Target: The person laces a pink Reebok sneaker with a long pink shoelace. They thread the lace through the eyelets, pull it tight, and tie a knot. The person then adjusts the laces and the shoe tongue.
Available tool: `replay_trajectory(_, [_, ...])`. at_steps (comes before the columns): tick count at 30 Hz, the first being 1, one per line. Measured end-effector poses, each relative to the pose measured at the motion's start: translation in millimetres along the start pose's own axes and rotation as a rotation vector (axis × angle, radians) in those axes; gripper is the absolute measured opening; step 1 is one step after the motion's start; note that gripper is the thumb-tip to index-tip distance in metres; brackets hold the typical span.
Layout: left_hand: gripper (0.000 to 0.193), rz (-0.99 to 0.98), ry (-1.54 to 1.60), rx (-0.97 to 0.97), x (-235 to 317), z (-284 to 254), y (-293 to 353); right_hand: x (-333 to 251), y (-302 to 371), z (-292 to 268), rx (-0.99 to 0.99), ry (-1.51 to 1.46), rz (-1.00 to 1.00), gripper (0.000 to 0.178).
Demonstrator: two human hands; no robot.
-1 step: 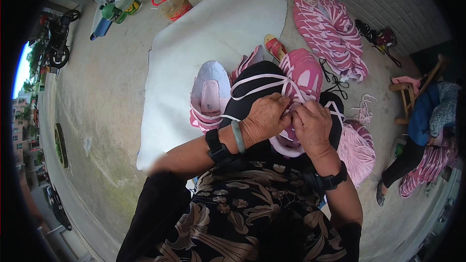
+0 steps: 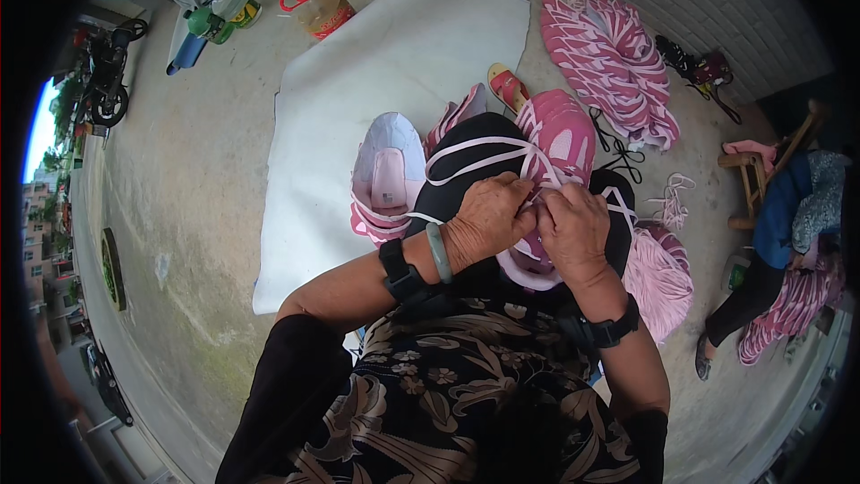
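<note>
A pink shoe upper point(image 2: 563, 130) with white patches lies across my lap, its pale inner edge toward my body. My left hand point(image 2: 488, 215), a pale green bangle at its wrist, is closed at the lacing in the middle of the upper. Close against it, my right hand point(image 2: 575, 229) is closed over the same spot, fingers pinching. A pale pink lace point(image 2: 479, 143) loops out from between the hands over my dark left knee. My fingertips hide the eyelets. Left of my knee, a few nested pink uppers with white lining point(image 2: 389, 161) stand on a white sheet point(image 2: 331, 125).
A long stack of laced pink uppers point(image 2: 609, 63) lies at the far right. Pale pink laces point(image 2: 658, 273) hang in a bundle by my right leg. At the right, another person point(image 2: 779, 224) sits near a wooden chair point(image 2: 743, 179). Bottles point(image 2: 318, 11) stand at the back left.
</note>
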State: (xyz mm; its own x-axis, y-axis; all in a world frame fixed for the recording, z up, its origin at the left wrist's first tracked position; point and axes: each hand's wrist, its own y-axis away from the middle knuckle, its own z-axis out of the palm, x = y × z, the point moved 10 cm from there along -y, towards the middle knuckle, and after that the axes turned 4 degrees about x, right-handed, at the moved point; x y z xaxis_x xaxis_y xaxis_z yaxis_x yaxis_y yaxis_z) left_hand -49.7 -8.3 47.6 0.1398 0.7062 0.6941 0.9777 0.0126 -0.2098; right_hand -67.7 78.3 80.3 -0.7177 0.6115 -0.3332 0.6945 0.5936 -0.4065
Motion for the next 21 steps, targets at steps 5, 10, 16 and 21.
replay_trajectory(5, [0.027, -0.024, 0.100, 0.044, -7.1, -2.3, -0.8, -5.7, -4.8, 24.5, -0.028, 0.114, -0.099, 0.006])
replay_trajectory(10, [0.027, 0.072, -0.086, 0.063, 16.4, -6.5, -3.1, -17.0, -2.4, -5.7, -0.042, 0.157, -0.177, 0.006])
replay_trajectory(16, [0.031, 0.006, -0.183, -0.052, 9.9, -2.2, 4.7, 103.6, 128.2, -77.4, -0.158, 0.394, 0.157, 0.011])
replay_trajectory(21, [0.029, 0.012, -0.106, -0.045, 5.4, -3.3, -3.6, 201.3, 273.2, -92.2, -0.090, 0.270, 0.430, 0.009])
